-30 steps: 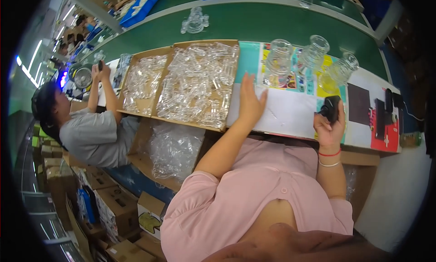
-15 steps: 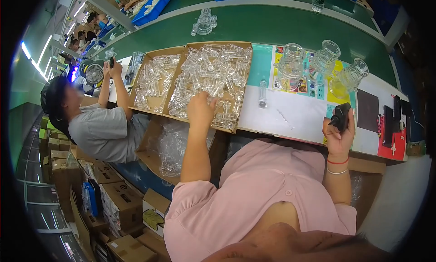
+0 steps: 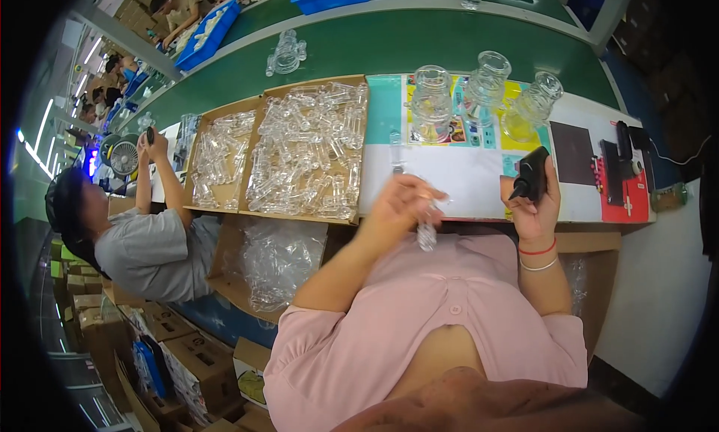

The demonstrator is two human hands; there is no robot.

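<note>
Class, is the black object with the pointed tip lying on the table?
No, the person's right grip holds the black object.

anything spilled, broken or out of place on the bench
Nothing looks plainly spilled or broken. Only a bit untidy: clear tubes lie jumbled in the cardboard tray, and one clear vessel sits apart on the green surface.

Bright lamps (image 3: 45, 122) at left; left grip (image 3: 398, 209) blurred; edges bowed, dark.

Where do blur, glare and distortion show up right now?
Head view: left hand and the clear piece it holds look motion-blurred; glints speckle the clear tubes in the cardboard tray; edges of the green table bow, and the picture's rim goes black.
</note>
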